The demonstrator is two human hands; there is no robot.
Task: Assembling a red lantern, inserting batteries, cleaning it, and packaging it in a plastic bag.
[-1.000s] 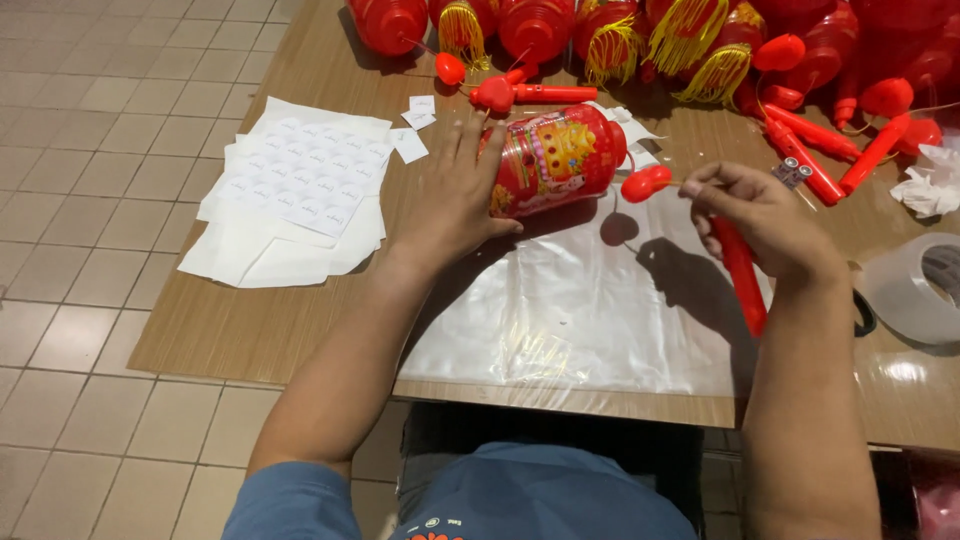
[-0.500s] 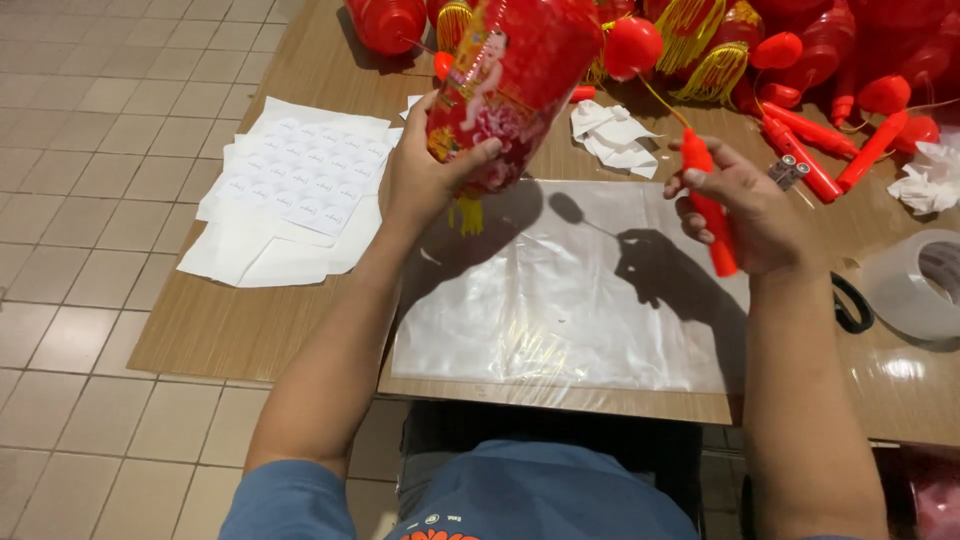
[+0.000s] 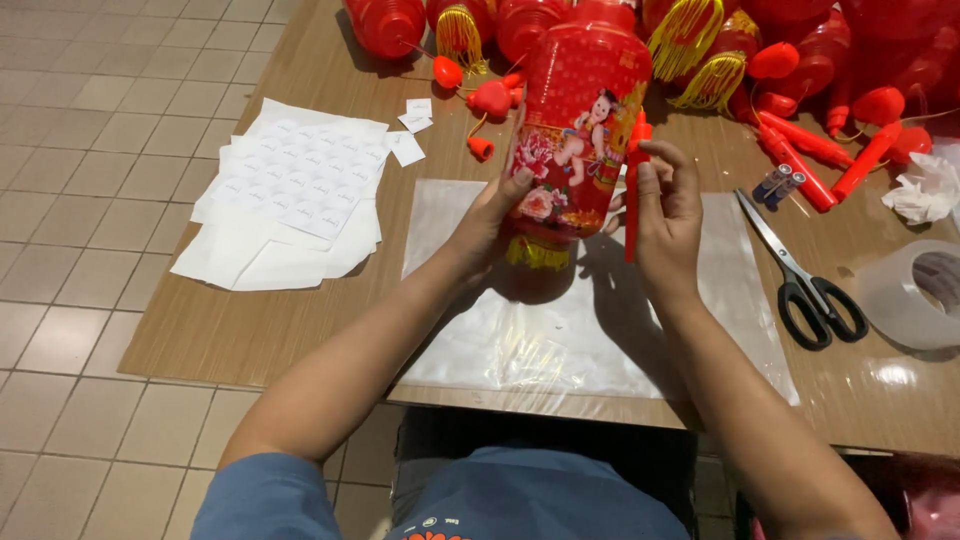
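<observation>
Fingers of the left hand wrap the lower side of a red paper lantern printed with a child and flowers, clamped on it and holding it upright at the centre of the frame, just above the table; a yellow fringe hangs at its base; the right hand pinches a slim red stick upright against the lantern's right side, fingers closed on it. Beneath both hands lies a clear plastic sheet on the brown table; left of centre sit white sticker sheets; right of the hands lie black-handled scissors, and a roll of clear tape sits at the right edge; along the top of the frame crowd more red lanterns with yellow tassels, red sticks and small red caps.
</observation>
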